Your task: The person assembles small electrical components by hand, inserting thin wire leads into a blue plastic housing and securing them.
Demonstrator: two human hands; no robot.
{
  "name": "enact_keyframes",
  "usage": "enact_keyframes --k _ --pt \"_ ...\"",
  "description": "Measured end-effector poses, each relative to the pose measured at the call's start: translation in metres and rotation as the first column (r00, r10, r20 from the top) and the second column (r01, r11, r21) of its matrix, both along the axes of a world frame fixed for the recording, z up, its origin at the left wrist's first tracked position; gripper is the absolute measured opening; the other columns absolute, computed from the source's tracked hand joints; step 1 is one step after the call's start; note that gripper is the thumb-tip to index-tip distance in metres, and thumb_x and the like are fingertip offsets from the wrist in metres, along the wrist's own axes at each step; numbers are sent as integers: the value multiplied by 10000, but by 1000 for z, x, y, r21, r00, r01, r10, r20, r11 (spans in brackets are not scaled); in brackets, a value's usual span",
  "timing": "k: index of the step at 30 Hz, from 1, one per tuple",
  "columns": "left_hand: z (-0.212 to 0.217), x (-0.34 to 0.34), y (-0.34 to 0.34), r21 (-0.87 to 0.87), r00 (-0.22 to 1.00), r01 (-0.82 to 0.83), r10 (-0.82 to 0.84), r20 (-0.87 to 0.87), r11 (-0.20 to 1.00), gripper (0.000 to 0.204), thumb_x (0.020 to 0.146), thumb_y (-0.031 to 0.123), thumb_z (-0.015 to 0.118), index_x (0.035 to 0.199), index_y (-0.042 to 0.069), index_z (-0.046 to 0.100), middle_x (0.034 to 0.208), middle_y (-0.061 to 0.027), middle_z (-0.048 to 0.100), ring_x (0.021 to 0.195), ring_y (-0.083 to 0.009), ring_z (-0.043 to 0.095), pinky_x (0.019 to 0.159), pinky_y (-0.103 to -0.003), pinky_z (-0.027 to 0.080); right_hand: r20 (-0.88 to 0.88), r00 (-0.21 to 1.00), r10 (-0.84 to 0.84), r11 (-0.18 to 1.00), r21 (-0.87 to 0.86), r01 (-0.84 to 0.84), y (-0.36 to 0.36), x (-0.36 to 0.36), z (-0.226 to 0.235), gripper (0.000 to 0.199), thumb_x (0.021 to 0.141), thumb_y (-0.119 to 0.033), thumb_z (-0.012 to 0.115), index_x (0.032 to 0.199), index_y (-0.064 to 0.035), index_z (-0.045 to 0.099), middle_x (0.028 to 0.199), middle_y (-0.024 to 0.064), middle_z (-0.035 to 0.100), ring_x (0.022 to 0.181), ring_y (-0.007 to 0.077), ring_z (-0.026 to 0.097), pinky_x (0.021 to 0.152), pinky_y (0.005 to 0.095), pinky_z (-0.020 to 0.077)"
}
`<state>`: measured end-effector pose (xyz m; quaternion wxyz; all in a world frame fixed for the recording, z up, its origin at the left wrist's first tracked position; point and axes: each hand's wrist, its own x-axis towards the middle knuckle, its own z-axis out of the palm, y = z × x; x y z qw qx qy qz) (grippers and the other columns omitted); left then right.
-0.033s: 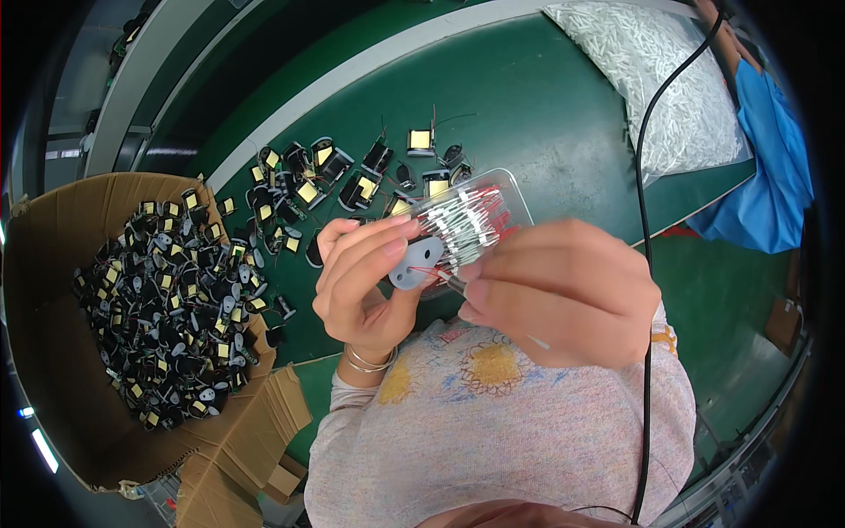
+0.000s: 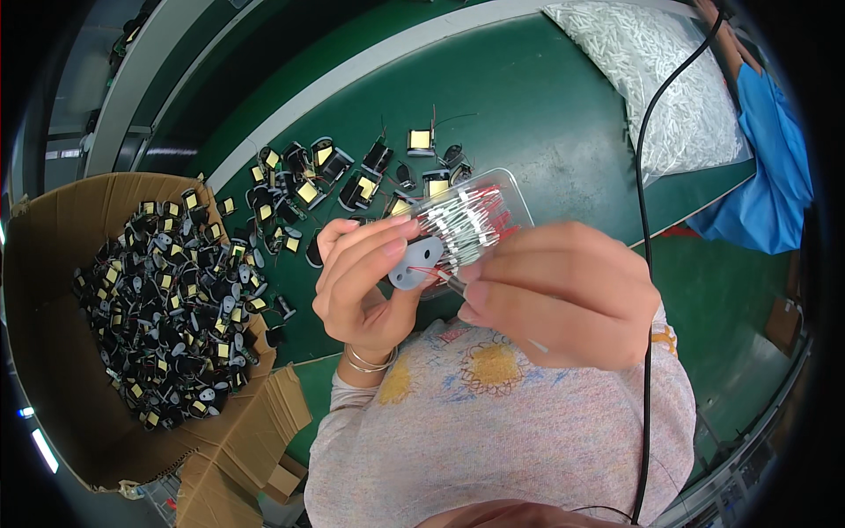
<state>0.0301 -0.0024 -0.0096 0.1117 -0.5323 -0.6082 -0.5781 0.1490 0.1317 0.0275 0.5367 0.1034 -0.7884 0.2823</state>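
Observation:
My left hand [image 2: 365, 277] grips a small part with a smooth grey oval face [image 2: 417, 264]. That face has a few holes, and thin red wires [image 2: 424, 272] stand out from its lower side. Fingers lie along its far side, with the thumb below. My right hand [image 2: 563, 295] is closed in a pinch by the wire ends, on a slim dark grey piece [image 2: 454, 283] whose kind I cannot make out. Beneath both hands is a clear plastic box [image 2: 528, 207], holding many white-sleeved pieces with red leads [image 2: 462, 220]. The right hand hides part of the box.
Several black parts with yellow pads [image 2: 359, 189] lie scattered on the green table [image 2: 528, 106]. A cardboard box [image 2: 44, 264] full of similar parts stands at left. At far right are a bag of white tubes [image 2: 660, 79], a hanging black cable [image 2: 647, 264] and blue cloth [image 2: 770, 158].

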Motion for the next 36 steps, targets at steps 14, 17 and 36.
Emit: enact_keyframes --k 14,17,36 --pt "-2 2 -1 52 1000 10 -11 20 999 388 672 120 784 983 56 562 888 -119 685 816 -259 664 767 -362 400 -62 996 -56 998 33 58 -9 3 4 168 631 -25 698 761 38 613 742 131 627 614 200 613 519 243 514" --pt "-1 3 0 62 1000 17 -18 23 998 392 668 123 788 982 59 562 885 -118 684 815 -258 664 770 -363 400 -88 993 -74 996 37 78 -10 5 4 141 639 -8 681 745 40 603 724 127 617 598 189 605 506 233 506" --pt "-3 2 -2 61 998 31 -34 60 998 409 666 102 788 993 53 546 874 -134 683 830 -281 669 837 -397 393 56 996 -75 997 7 75 -19 13 7 298 621 -43 769 862 23 605 804 143 650 698 226 631 636 294 570"
